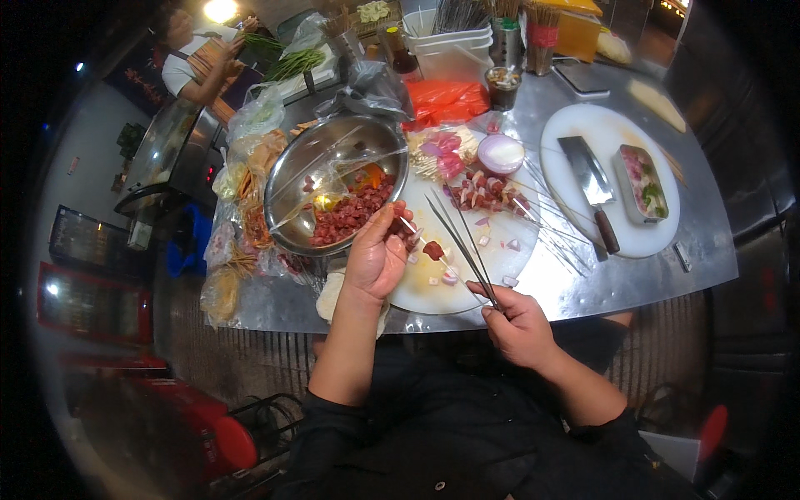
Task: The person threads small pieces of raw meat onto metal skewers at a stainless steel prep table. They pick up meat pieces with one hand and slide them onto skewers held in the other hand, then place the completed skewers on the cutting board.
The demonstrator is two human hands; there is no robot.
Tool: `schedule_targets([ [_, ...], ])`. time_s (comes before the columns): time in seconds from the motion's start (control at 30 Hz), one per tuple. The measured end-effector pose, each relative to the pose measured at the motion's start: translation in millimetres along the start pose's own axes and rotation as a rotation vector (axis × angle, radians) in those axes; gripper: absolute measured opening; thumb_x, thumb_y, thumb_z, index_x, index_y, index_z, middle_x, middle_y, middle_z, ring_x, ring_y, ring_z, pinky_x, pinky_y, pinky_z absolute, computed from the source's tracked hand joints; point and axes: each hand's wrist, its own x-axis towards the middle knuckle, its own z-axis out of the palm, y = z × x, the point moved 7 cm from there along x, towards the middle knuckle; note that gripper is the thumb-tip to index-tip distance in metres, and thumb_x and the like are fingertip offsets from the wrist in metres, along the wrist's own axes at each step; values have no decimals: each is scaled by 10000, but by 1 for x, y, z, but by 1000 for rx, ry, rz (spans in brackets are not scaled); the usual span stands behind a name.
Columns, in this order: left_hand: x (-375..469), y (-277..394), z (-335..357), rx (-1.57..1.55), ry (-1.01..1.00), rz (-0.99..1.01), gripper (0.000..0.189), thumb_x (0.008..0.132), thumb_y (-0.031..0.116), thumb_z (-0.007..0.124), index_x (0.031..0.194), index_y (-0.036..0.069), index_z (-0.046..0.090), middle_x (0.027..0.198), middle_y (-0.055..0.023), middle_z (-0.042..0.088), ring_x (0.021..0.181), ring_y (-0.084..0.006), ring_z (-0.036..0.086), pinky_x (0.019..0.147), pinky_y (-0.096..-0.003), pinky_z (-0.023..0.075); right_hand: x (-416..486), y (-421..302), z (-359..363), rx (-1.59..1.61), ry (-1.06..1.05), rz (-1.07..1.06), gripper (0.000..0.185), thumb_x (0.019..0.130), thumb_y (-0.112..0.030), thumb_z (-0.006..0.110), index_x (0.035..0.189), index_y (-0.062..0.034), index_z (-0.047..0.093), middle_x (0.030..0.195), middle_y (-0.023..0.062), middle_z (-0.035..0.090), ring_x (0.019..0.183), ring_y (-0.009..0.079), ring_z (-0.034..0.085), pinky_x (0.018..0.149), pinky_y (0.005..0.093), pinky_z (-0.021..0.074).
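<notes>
My right hand grips several thin metal skewers, one of them pointing left with a chunk of raw meat on it. At that skewer's far end, my left hand pinches meat and what looks like onion between the fingers. Just beyond my left hand, a steel bowl holds diced raw meat. Below the hands lies a round white cutting board with onion pieces. Loaded meat and onion skewers rest at its right, beside a halved red onion.
A cleaver and a metal tray lie on a second white board. Plastic bags of food crowd the left. A red bag and white tubs stand behind. Another person is at the upper left.
</notes>
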Motion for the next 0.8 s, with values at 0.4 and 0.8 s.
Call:
schedule_targets([
  [0.4,-3,-1,-3,-17,-32,37,195,1047,200,626,1173,58,667,1055,-39,690,908,-133,639,821,-305,537,4,-4,6,-78,51,-47,413,1021,-16,520,1425,-19,605,665,-78,448,584,14,399,552,214,335],
  [0.8,-7,2,-1,106,31,148,140,1007,139,677,1090,28,665,965,-49,675,793,-100,601,691,-250,468,4,-14,3,-290,67,-35,446,979,-23,538,1411,-76,634,656,-17,467,597,51,425,575,245,378],
])
